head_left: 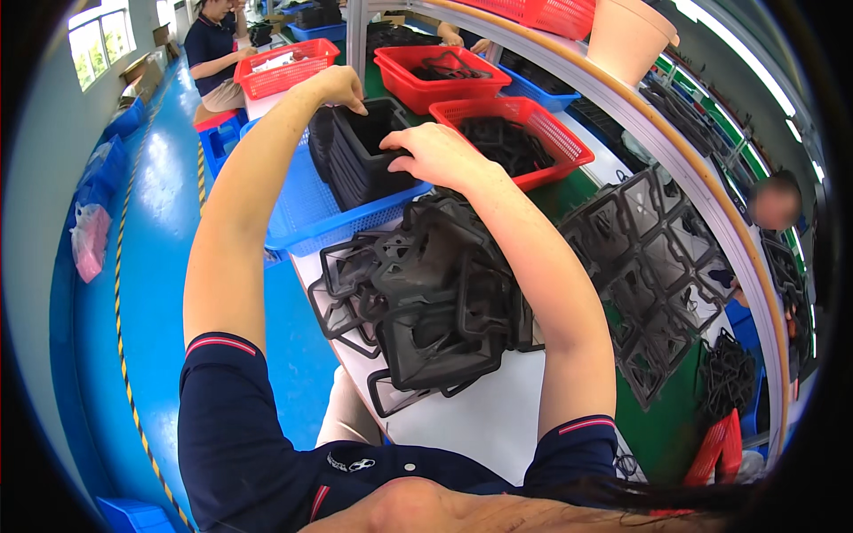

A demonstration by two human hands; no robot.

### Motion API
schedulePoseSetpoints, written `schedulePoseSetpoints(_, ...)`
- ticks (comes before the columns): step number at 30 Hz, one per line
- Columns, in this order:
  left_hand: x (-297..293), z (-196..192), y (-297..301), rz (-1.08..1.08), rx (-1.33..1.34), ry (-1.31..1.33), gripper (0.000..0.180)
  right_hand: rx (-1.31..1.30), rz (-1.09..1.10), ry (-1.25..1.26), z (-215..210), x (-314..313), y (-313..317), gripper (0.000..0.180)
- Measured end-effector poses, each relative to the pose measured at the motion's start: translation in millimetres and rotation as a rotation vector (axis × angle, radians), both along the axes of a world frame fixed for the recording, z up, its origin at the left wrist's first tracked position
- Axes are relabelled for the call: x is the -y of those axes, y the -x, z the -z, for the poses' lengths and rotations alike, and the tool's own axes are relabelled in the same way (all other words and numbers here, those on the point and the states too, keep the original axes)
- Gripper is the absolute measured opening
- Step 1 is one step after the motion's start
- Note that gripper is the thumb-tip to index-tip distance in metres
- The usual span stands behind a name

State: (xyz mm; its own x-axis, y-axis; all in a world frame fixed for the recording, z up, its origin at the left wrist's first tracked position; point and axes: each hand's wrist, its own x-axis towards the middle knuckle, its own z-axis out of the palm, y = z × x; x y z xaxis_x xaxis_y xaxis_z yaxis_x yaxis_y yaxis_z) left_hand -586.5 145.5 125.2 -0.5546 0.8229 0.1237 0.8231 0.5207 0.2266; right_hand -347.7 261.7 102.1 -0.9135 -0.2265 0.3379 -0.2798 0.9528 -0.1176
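Note:
A stack of black rectangular frames (342, 164) with open middles stands in a blue mesh basket (306, 222) ahead of me. My left hand (338, 86) reaches to the far side of the stack, its fingers curled down at the rim of a black frame. Over the stack's right side is my right hand (435, 153), thumb and forefinger apart, the tips near the opening. Whether those tips touch a frame is hard to tell. Closer to me, a loose heap of similar black frames (444, 346) lies on the white table (484, 422), partly behind my right forearm.
Red baskets (444, 89) with black parts stand beyond the stack; another red basket (524, 178) sits to its right. Further right, black frames (640, 258) lie spread out. A metal shelf rail (702, 142) arches overhead, carrying a beige pot (629, 40). A person (213, 53) sits far left.

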Motion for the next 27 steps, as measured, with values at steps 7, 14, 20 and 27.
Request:
schedulePoseSetpoints(7,-3,-1,-1,0.003,-0.084,-0.030,0.030,-0.079,0.030,0.002,-7,-6,-8,0.020)
schedulePoseSetpoints(14,-8,2,-18,-0.064,-0.149,-0.024,0.025,-0.067,0.044,-0.079,6,-13,-9,0.020)
schedulePoseSetpoints(20,-9,6,-5,-0.069,-0.177,-0.006,0.027,-0.066,0.066,-0.092,6,-10,-1,0.021)
schedulePoseSetpoints(27,-5,10,-6,-0.087,-0.217,0.052,0.028,-0.051,0.037,-0.159,15,-4,12,0.027)
